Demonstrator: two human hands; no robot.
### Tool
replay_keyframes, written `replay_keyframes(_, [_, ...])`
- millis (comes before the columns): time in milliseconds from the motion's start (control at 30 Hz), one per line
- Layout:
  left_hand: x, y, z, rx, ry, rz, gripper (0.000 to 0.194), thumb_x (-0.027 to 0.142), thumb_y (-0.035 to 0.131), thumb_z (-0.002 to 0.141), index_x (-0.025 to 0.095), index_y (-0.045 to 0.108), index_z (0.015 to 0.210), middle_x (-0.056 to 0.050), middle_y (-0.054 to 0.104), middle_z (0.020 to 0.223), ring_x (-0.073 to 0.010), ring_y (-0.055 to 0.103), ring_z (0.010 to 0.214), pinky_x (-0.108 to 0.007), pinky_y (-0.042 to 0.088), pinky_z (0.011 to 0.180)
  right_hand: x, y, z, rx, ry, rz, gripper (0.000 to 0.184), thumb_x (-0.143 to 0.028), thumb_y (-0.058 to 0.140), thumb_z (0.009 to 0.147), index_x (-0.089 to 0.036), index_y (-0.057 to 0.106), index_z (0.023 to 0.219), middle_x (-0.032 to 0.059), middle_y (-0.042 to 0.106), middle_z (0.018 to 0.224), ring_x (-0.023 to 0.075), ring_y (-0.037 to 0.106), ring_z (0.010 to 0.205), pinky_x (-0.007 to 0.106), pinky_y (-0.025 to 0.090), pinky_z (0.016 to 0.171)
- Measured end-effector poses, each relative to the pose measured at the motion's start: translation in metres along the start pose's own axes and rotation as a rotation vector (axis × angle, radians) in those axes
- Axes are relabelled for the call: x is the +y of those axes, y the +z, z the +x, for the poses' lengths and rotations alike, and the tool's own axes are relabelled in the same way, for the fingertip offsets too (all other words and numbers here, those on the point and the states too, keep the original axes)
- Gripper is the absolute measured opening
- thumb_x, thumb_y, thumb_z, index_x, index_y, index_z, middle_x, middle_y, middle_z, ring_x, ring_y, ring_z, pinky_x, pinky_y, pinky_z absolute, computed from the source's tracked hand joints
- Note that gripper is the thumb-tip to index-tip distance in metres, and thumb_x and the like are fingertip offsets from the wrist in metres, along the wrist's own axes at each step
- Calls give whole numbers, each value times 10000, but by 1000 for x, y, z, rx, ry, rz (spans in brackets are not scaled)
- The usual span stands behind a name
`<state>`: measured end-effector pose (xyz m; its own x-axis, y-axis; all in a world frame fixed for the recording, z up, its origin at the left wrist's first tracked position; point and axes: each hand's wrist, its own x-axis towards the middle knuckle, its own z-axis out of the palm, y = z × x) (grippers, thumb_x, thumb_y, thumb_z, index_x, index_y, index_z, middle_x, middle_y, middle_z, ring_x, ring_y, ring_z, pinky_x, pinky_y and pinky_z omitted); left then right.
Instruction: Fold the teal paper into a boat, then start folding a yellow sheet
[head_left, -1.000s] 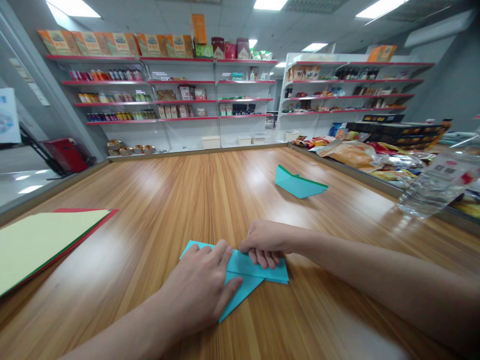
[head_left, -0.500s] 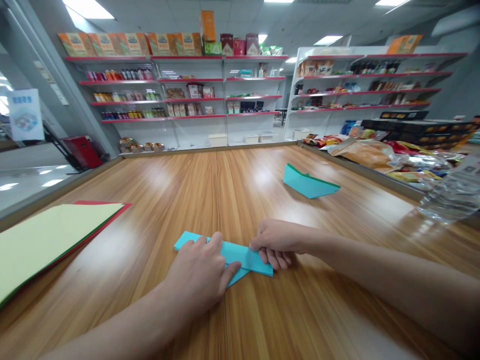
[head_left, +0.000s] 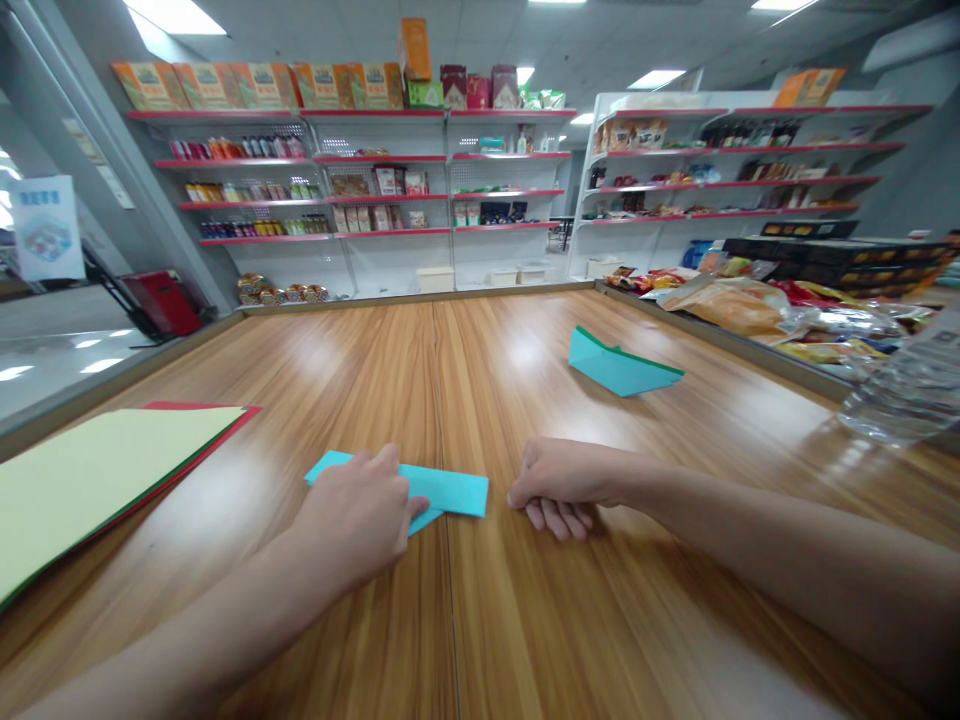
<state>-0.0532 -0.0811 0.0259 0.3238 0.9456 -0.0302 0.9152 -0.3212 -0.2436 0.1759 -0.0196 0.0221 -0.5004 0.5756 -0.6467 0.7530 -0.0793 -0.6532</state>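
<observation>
Our left hand point(head_left: 360, 510) presses folded blue paper point(head_left: 450, 490) against the wood-grain tabletop point(head_left: 525, 620) — our right hand point(head_left: 553, 490), fingers curled and its grip closed, rests just beside the paper's end.

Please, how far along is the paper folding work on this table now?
Done, it seems: the blue folded piece with the green edge, shaped and set apart. In hand: the light blue paper, folded into a band with a corner below, under the left hand; the right hand is off it. Left, probably: shaping this paper, which looks flat. The stacked sheets look unfolded.
</observation>
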Motion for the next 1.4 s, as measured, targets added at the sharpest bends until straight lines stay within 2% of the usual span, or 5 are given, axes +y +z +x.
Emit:
replay_keyframes(100, [-18, 10, 6, 8, 2, 14, 421, 339, 347, 915, 90, 686, 896, -177, 622, 912, -332, 629, 824, -473, 494, 719, 2, -2, 2, 4, -12, -12, 267, -191, 466, 716, -127, 569, 478, -2, 552, 392, 94, 487, 282, 162, 352, 253])
replay_keyframes(233, [-27, 23, 16, 78, 156, -177, 428, 221, 369, 894, 54, 557, 1241, -217, 548, 1226, -325, 515, 1155, -473, 411, 981, 4, -6, 2, -57, -63, -20, 272, -235, 490, 733, -127, 577, 498, -5, 565, 412, 88, 514, 315, 151, 384, 293])
replay_keyframes(367, [-14, 27, 16, 52, 303, -438, 485, 334, 330, 951, 164, 396, 1401, -126, 337, 1476, -295, 284, 1367, -524, 256, 1104, 4, -3, -1, -93, -181, -96, 314, -343, 541, 768, -136, 578, 535, -17, 576, 446, 70, 510, 336, 129, 353, 297])
replay_keyframes(567, [7, 17, 9, -61, 540, -531, 681, 518, 452, 892, 288, 187, 1476, -63, 206, 1543, -352, 119, 1408, -680, 54, 1075, 1, 19, -6, -168, -270, -123, 269, -348, 606, 737, -143, 571, 566, -35, 565, 478, 71, 521, 374, 139, 402, 337])
replay_keyframes(1400, [0, -6, 0, -193, 795, -596, 745, 401, 620, 803, 340, 256, 1449, -52, 263, 1522, -359, 200, 1387, -659, 50, 1088, 0, 10, -3, -179, -118, -142, 224, -273, 540, 716, -142, 577, 538, -35, 581, 465, 82, 521, 342, 155, 402, 305])
